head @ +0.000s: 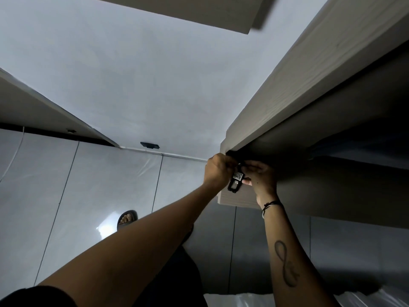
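Observation:
A small black key fob (235,182) with a white label hangs between my two hands at the corner of a pale wood-grain cabinet (287,85). My left hand (218,171) curls its fingers around the top of the fob, right by the cabinet's dark edge. From the right side, my right hand (260,176) pinches the same fob and its ring. Shadow hides what the fob is attached to.
The cabinet door runs up the right side, with a dark interior shelf (343,173) behind it. A grey wall (132,85) fills the middle. Glossy grey floor tiles (77,196) lie below, where my sandalled foot (126,219) stands. A black wall fitting (149,145) sits near the floor.

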`<state>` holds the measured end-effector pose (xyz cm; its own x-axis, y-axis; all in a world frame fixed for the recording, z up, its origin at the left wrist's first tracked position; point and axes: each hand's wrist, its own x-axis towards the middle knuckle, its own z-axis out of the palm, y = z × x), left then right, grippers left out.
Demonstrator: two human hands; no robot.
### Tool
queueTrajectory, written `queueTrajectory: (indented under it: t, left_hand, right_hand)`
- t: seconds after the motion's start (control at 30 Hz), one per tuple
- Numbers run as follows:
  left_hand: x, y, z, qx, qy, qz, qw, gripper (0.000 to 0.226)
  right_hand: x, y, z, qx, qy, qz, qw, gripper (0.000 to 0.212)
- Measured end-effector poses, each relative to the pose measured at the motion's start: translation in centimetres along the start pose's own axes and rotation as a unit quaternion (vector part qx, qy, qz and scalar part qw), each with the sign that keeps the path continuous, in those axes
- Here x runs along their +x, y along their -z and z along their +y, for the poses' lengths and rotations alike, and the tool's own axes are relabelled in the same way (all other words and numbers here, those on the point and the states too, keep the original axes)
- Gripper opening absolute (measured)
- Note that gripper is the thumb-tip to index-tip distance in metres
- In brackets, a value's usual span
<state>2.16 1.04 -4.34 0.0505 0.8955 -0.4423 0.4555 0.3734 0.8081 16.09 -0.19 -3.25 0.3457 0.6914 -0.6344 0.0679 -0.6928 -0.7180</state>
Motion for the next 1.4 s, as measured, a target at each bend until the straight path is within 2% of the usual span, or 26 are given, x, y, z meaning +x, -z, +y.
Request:
queueTrajectory:
  t: [0.2,0.4,0.63,0.83,1.03,1.2,1.3,1.4]
  left_hand:
    - [-1.0,3.5,-1.7,-0.144,0.088,-0.050,0.984,0.019]
    - [-2.5,8.3,-4.6,-0.218,0.089,-0.074,0.969,0.012]
    - [-4.7,15.8,-7.0,-0.319,0.085,-0.038,0.943,0.017]
    - [-6.7,23.0,-7.0,-0.393,0.077,0.004,0.916,0.016]
    - [-8.9,29.8,-5.9,-0.427,0.045,0.030,0.903,0.017]
    - [-10.8,35.3,-3.7,-0.451,-0.001,0.018,0.892,0.019]
    - [-11.7,38.1,-1.8,-0.455,-0.036,0.013,0.890,0.022]
    - [-12.6,40.6,0.2,-0.452,-0.058,0.003,0.890,0.024]
  right_hand:
    - [-2.1,-1.7,-0.6,0.007,-0.002,-0.049,0.999,0.013]
    - [-4.7,-5.2,-1.6,-0.008,0.020,-0.103,0.994,0.011]
    - [-8.6,-11.4,-4.6,-0.026,0.076,-0.161,0.984,0.014]
    - [-12.2,-17.1,-8.3,-0.048,0.137,-0.167,0.975,0.013]
    - [-16.7,-21.3,-13.3,-0.082,0.191,-0.177,0.962,0.013]
    - [-20.7,-23.3,-18.2,-0.108,0.248,-0.183,0.945,0.015]
    - [-23.1,-24.0,-20.9,-0.106,0.283,-0.178,0.936,0.021]
    - [-25.3,-24.1,-23.2,-0.078,0.300,-0.183,0.933,0.016]
